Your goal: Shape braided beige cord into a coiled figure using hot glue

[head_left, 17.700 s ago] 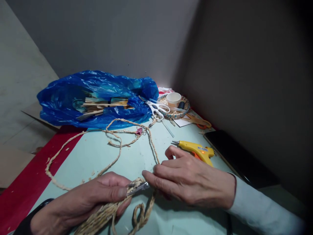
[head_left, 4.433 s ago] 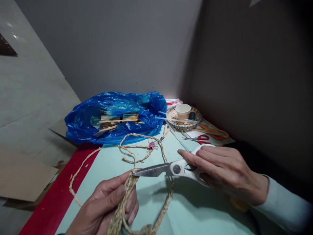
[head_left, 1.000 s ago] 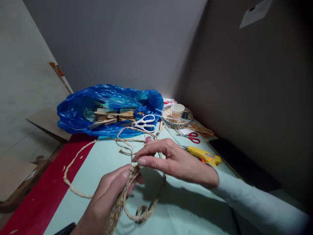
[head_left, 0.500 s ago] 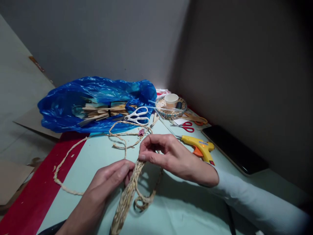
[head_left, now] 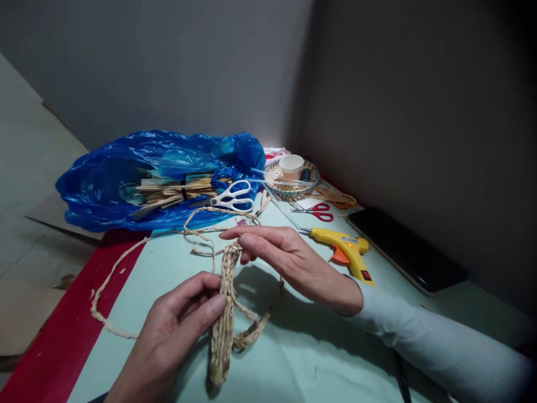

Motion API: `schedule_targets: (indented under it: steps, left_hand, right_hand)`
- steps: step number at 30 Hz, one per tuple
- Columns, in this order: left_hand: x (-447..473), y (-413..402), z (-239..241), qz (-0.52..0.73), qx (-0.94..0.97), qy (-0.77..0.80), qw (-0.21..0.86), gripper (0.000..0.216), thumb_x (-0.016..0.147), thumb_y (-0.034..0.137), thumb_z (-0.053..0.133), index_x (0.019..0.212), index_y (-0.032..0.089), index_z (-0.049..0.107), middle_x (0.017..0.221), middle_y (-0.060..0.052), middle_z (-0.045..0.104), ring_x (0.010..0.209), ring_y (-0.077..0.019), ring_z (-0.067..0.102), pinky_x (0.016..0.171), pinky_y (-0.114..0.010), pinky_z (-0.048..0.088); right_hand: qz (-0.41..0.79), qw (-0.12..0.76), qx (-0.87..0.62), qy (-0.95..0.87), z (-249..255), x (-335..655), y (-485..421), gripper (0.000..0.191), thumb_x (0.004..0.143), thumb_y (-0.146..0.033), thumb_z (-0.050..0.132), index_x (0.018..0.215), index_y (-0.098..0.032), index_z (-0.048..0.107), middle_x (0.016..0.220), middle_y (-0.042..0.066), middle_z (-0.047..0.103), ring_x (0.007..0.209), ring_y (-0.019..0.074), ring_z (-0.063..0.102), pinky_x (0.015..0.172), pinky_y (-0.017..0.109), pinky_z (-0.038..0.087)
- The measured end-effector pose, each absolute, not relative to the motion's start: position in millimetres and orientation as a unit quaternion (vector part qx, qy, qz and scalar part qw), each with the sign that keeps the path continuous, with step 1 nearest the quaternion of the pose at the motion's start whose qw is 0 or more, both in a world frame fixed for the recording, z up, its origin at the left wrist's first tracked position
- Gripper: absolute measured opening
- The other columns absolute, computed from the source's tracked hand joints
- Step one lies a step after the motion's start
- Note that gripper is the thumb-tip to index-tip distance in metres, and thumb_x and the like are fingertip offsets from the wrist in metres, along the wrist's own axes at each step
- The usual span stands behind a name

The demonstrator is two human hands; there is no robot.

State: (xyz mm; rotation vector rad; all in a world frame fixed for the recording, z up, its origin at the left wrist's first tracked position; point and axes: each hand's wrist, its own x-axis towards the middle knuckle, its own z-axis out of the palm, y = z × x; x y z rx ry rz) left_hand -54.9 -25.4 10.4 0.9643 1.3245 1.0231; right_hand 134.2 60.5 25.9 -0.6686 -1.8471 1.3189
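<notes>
My left hand (head_left: 180, 319) holds a narrow braided straw piece (head_left: 226, 313), thumb on its front and fingers at its left edge and behind. The piece is made of plaited cord in rows and stands nearly upright. At its top end is my right hand (head_left: 289, 257), index finger stretched out to the left and thumb beside the rim; the lower fingertips partly show at the piece's right side. A loop of the same braid (head_left: 251, 330) hangs to the right. Long thin braided cord (head_left: 100, 291) curves over the table on the left.
Behind lies a blue plastic bag (head_left: 168, 145) with a bundle of straw strips (head_left: 172, 190). White-handled scissors (head_left: 232, 197), a small basket (head_left: 289, 193) with a white cup (head_left: 291, 164), red-handled scissors (head_left: 321, 212), a yellow glue gun (head_left: 344, 243) and a black phone (head_left: 406, 246) lie around.
The straw piece has turned more upright, with its top lower. My right hand has loosened from a pinch and stretched its fingers out. My left thumb now lies across the piece's front.
</notes>
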Motion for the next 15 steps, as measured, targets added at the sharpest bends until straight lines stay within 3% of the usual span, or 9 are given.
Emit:
schedule_targets:
  steps: [5, 9, 12, 15]
  left_hand:
    - [-52, -26, 14, 0.511, 0.337, 0.538, 0.579, 0.021, 0.078, 0.034, 0.082, 0.098, 0.028, 0.075, 0.089, 0.001, 0.073, 0.081, -0.0164, 0.067, 0.069, -0.021, 0.054]
    - [-57, -25, 13, 0.550, 0.311, 0.509, 0.584, 0.021, 0.078, 0.029, 0.083, 0.098, 0.030, 0.075, 0.094, 0.002, 0.076, 0.088, -0.0189, 0.072, 0.076, -0.025, 0.058]
    - [-61, -25, 11, 0.557, 0.306, 0.499, 0.590, 0.025, 0.079, 0.027, 0.082, 0.103, 0.030, 0.075, 0.097, 0.001, 0.076, 0.087, -0.0196, 0.074, 0.081, -0.028, 0.060]
    - [-61, -25, 9, 0.563, 0.284, 0.498, 0.595, 0.030, 0.078, 0.026, 0.083, 0.106, 0.029, 0.075, 0.096, 0.001, 0.077, 0.085, -0.0197, 0.075, 0.085, -0.031, 0.060]
  right_hand:
    - [0.550, 0.322, -0.287, -0.715, 28, 137, 50, 0.025, 0.100, -0.035, 0.058, 0.111, -0.014, 0.066, 0.097, 0.004, 0.070, 0.089, 0.0167, 0.065, 0.082, 0.028, 0.050]
    - [0.538, 0.288, -0.282, -0.740, 28, 134, 41, 0.015, 0.099, -0.029, 0.059, 0.096, -0.017, 0.068, 0.087, 0.000, 0.067, 0.077, 0.0121, 0.060, 0.068, 0.022, 0.047]
    - [0.508, 0.314, -0.268, -0.756, 27, 131, 36, 0.012, 0.097, -0.024, 0.061, 0.090, -0.017, 0.067, 0.079, -0.003, 0.066, 0.069, 0.0088, 0.057, 0.061, 0.018, 0.044]
    - [0.412, 0.363, -0.252, -0.797, 23, 132, 33, 0.010, 0.096, -0.015, 0.062, 0.089, -0.015, 0.069, 0.080, -0.002, 0.067, 0.071, 0.0088, 0.058, 0.067, 0.020, 0.044]
